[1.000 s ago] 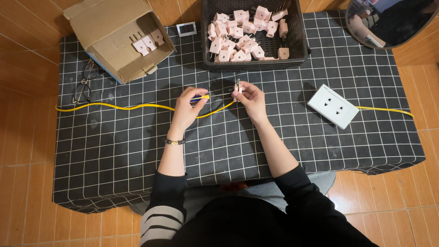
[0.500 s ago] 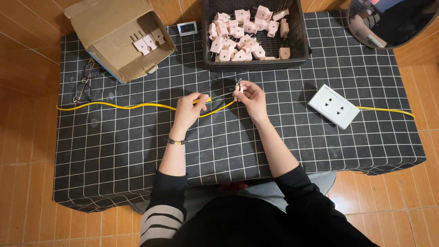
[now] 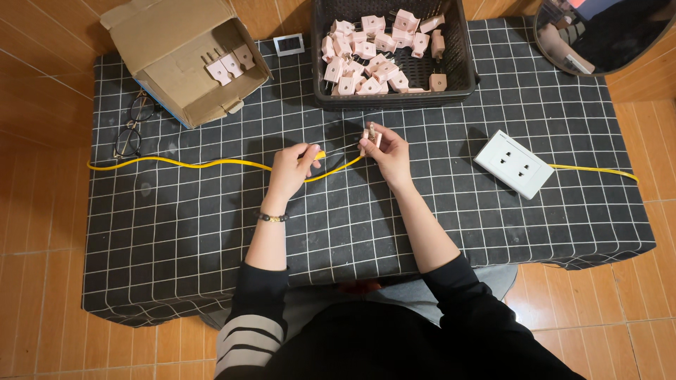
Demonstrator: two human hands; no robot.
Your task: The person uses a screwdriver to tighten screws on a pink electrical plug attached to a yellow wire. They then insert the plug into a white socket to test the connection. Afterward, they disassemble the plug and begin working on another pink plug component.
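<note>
At the bench, the left hand [image 3: 290,169] grips a yellow cable [image 3: 204,163] while the right hand [image 3: 389,153] pinches a pink plug [image 3: 371,136], apparently mid-wiring, the cable end needing careful seating next.

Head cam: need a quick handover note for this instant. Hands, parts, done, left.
Left hand: pinching the yellow cable near its end, over the checked cloth.
Right hand: holding one pink plug at the cable's tip.
Parts: black basket at the top holds a pile of loose pink plugs; cardboard box at top left holds three more. White socket block lies to the right with its own yellow lead. Glasses sit at the left edge.
Done: three plugs in the box.
Left: plug in hand not visibly joined to the cable; basket pile untouched.
</note>
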